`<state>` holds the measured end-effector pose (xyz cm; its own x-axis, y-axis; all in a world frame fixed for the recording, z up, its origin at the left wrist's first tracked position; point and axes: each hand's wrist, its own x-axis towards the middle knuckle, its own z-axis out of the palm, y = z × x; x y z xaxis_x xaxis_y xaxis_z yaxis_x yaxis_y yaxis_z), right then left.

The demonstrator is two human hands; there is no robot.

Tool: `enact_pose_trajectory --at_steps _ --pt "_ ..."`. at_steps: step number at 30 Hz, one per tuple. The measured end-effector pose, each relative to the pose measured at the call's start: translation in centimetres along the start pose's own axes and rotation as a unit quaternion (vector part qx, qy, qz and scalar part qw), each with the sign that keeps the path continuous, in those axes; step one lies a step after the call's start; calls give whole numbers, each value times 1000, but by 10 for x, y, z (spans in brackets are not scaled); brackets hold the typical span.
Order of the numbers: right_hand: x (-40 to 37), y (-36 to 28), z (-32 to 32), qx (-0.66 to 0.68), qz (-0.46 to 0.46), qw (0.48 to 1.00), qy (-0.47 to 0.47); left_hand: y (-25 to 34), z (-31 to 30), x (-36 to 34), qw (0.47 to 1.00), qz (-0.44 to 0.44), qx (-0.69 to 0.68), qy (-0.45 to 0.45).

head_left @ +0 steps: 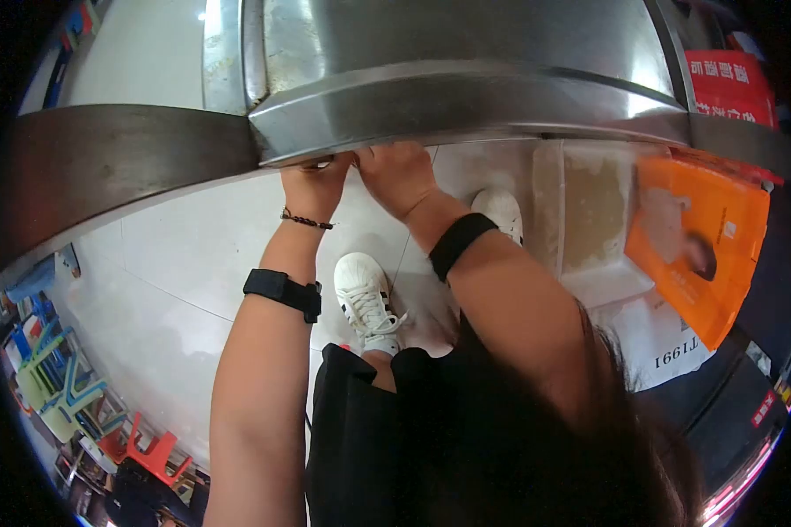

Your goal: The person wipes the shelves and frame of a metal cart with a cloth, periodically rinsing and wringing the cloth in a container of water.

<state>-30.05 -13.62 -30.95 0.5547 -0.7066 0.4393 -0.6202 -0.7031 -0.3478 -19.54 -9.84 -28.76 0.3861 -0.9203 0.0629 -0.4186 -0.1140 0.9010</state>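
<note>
Both hands meet at the lower front edge of a stainless steel counter [475,105]. My left hand [313,188] reaches up to the rim, its fingers curled and mostly hidden beneath the metal. Close beside it, my right hand [399,177] is closed too, with bent fingers and knuckles against the same edge. The thumbs come close together between them. Whatever the fingers hold, if anything, is hidden by the rim and the hands. A dark bead bracelet [306,220] circles the left wrist, and each forearm wears a black strap.
On the right stand a whitish translucent container [548,211], an orange printed bag [707,250] and a red package [734,83]. A dark box [734,422] sits lower right. Small plastic stools, including a red one [156,452], crowd the lower left. White tiles [167,263] cover the floor.
</note>
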Motion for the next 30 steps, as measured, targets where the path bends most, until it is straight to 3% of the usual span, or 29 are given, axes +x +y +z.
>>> enact_pose_trajectory --at_steps 1,3,7,9,12,13,14,16,17,19,22,26,28,30 --pt "-3 5 1 0 3 1000 0 0 1 -1 1000 0 0 -3" --pt "-4 19 1 58 -100 993 -20 -1 2 0 997 -41 -64 1" --pt "-5 13 -7 110 -86 990 -28 -4 1 0 997 -41 -69 -1" --pt "-18 7 -27 181 7 968 -174 -8 4 0 999 3 -28 33" --pt "-53 22 -31 312 301 900 -44 2 2 0 999 -5 -16 32" --pt "-58 31 -38 311 301 900 -47 -1 3 -1 999 -7 -17 33" --pt "-61 41 -45 353 424 832 54 -5 4 -1 999 -12 -23 42" --pt "-56 58 -57 403 624 621 250 -6 4 0 998 -16 -29 52" --pt "-51 64 -61 404 624 620 250 -4 4 -1 998 -21 -28 47" --pt "-28 71 -72 454 634 538 319 -2 4 0 999 -26 -26 40" --pt "-37 84 -56 402 648 570 307 -4 6 0 1000 12 -9 23" --pt "-58 107 -36 381 692 543 287 0 5 1 999 -12 -30 20" --pt "-47 101 -41 438 630 580 275 0 6 1 999 -23 -36 25" --pt "-53 103 -31 428 609 651 152 -2 6 1 999 -13 -38 16"
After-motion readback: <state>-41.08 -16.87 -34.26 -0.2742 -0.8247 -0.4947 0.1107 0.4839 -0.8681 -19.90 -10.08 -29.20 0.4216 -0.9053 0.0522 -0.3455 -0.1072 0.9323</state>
